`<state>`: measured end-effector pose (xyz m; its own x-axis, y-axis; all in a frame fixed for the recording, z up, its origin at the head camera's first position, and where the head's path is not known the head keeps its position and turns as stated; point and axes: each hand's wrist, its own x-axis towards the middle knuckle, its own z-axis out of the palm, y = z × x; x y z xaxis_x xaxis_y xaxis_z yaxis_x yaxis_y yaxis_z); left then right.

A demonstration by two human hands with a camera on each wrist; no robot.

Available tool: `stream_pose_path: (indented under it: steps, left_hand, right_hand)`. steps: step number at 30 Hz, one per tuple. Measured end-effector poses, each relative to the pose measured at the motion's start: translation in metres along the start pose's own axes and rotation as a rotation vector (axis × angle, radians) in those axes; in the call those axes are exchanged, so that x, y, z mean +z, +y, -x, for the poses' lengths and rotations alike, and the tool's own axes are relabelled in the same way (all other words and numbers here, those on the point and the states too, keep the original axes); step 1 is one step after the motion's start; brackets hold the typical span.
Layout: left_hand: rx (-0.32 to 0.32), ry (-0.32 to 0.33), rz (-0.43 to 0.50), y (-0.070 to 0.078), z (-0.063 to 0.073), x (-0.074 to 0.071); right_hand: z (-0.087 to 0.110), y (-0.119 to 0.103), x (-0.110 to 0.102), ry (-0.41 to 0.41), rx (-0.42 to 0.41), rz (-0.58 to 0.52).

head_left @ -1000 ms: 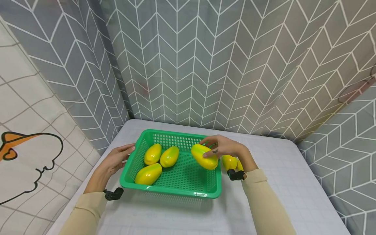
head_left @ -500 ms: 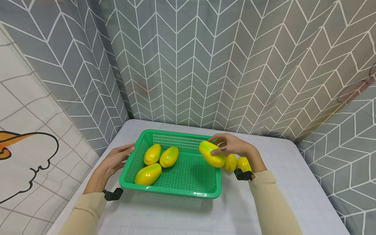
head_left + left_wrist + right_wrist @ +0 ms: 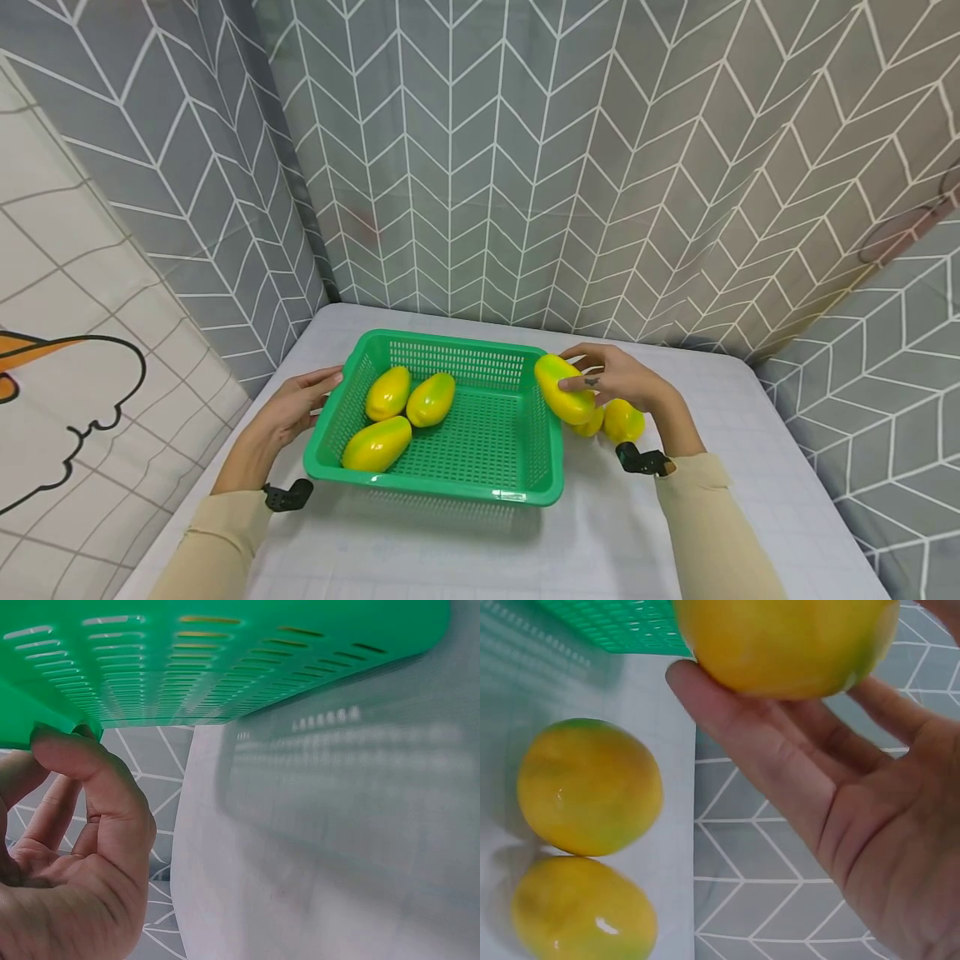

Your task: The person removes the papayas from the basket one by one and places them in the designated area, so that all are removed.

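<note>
A green plastic basket with slotted sides stands before me, with three glossy yellow-green papayas in its left part, one of them a papaya near the front. My left hand holds the basket's left rim, with curled fingertips right at the edge in the left wrist view. My right hand grips another papaya between thumb and fingers, overlapping the basket's right rim in the head view. Beneath that hand two more papayas lie on the table, the right one a papaya partly beside the wrist; both show in the right wrist view.
A white cloth covers the table. Grey curtain with white chevron lines hangs behind and at the sides. To the left is a white sheet with a cartoon print. Each wrist wears a black camera strap.
My right hand has carried the papaya rightward from over the basket's inside to its right rim. My left hand and the basket have stayed almost still.
</note>
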<state>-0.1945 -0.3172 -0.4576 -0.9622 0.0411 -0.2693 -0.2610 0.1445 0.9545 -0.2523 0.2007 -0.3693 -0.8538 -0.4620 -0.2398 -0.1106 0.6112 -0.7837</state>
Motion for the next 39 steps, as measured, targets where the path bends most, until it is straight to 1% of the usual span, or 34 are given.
stream_pose_path:
  steps: [6,10,19,27,34,39]
  left_hand:
    - [-0.004,0.004,-0.009,0.001,0.002,0.0]
    - [-0.003,0.011,-0.022,0.001,0.003,0.0]
    - [-0.005,0.006,-0.019,-0.001,0.001,0.0]
    - [-0.002,0.0,0.003,-0.001,0.001,0.0]
    - [0.008,-0.008,0.025,-0.001,0.0,-0.001]
    - [0.012,-0.019,0.027,-0.001,-0.001,-0.001]
  right_hand:
    - [0.006,0.003,0.001,0.078,0.048,-0.013]
    - [0.011,0.009,0.003,0.108,0.074,-0.008]
    - [0.026,0.021,0.012,0.169,0.118,-0.026]
    - [0.036,0.027,0.022,0.244,0.165,-0.044]
    - [0.042,0.031,0.032,0.312,0.139,-0.046]
    - [0.05,0.035,0.041,0.352,0.145,-0.046]
